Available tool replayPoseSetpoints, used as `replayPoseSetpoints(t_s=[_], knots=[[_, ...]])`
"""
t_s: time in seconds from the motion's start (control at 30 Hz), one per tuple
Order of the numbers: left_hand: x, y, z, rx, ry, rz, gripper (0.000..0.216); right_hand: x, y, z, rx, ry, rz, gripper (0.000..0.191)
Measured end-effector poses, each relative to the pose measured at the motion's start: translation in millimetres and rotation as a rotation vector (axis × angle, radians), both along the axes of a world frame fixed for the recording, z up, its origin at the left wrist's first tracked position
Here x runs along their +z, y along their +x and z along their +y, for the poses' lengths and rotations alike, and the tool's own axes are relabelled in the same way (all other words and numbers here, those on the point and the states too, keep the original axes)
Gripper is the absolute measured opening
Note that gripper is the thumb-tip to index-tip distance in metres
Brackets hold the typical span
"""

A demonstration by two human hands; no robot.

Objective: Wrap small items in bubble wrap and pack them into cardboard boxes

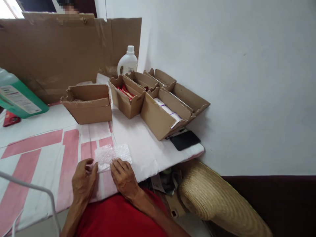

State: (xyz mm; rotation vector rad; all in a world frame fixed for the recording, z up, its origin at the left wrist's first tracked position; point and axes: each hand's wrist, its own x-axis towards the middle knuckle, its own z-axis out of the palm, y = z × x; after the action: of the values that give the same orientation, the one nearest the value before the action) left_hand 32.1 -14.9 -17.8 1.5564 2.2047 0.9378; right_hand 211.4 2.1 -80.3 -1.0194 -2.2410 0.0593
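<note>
Two clear bubble wrap pieces, or two parts of one piece, lie side by side near the table's front edge: bubble wrap (104,156) on the left and more bubble wrap (123,152) on the right. My left hand (84,180) is curled at the left edge, thumb and forefinger close together on the bubble wrap's near corner. With its fingers together and bent, my right hand (124,177) grips the near edge around the middle. Its thumb is hidden beneath the hand. Whether anything lies inside the wrap I cannot tell.
Several cut-open cardboard boxes stand ahead: one box (92,112) alone, one box (127,107) with red packets, one box (158,120) with white packs. A black phone (185,140), white bottle (128,62), green jug (24,95) and grey cable (29,185) are around. A wall (247,82) bounds the right.
</note>
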Motion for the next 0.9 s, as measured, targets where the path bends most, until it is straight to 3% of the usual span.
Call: replayPoseSetpoints(t_s=[0.07,0.13,0.33,0.47,0.6,0.73,0.9], knots=[[4.3,-5,2,0.126,-0.147,-0.065,0.042,-2.3,1,-2,0.015,-0.008,-0.002,0.035],[8.6,-7,7,0.123,-0.252,-0.191,0.041,0.0,2,-3,0.022,-0.034,0.011,0.036],[22.0,15,16,-0.01,-0.26,-0.534,0.048,11.3,6,-3,0.042,-0.173,0.09,0.041],[29.7,46,20,-0.228,-0.233,-0.774,0.038,13.0,5,1,-0.016,-0.288,0.32,0.019],[27.5,61,29,-0.354,-0.115,-0.59,0.029,20.7,7,6,-0.07,-0.422,0.551,0.017],[12.6,53,30,-0.345,0.028,-0.368,0.025,25.6,9,8,-0.088,-0.457,0.551,0.017],[-12.4,47,26,-0.513,0.083,-0.165,0.033,25.6,12,10,-0.117,-0.461,0.55,0.023]])
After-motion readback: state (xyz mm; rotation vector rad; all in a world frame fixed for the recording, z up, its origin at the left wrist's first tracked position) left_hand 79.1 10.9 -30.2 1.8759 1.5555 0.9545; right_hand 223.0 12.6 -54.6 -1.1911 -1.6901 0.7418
